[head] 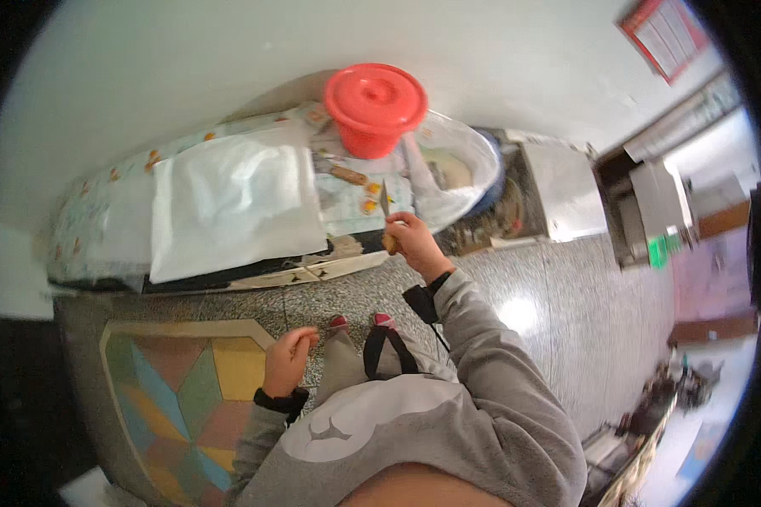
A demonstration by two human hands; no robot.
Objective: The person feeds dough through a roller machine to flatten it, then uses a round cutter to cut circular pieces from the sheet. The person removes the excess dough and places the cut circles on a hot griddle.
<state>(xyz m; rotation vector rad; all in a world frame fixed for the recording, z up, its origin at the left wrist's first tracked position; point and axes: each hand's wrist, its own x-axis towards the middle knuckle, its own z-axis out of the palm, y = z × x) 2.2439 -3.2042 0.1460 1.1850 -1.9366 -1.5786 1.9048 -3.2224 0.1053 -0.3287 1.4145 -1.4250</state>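
Observation:
My right hand [412, 244] grips a knife [384, 201] by its brown handle, with the blade pointing away from me over the edge of a cabinet top covered in patterned cloth [349, 215]. My left hand [290, 361] hangs lower, over the floor, with its fingers curled; whether it holds something small cannot be told. Beyond the knife lies a brown oblong object [349, 175]. A red lidded plastic bucket [376, 108] stands behind it. Left of the knife, a white translucent sheet [238, 203] lies over the cabinet top.
A container lined with a white plastic bag [488, 165] stands right of the bucket. Farther right is a white-topped cabinet [564, 190]. A mat with coloured geometric shapes [190, 405] lies on the speckled floor at the left. A pale wall rises behind the cabinet.

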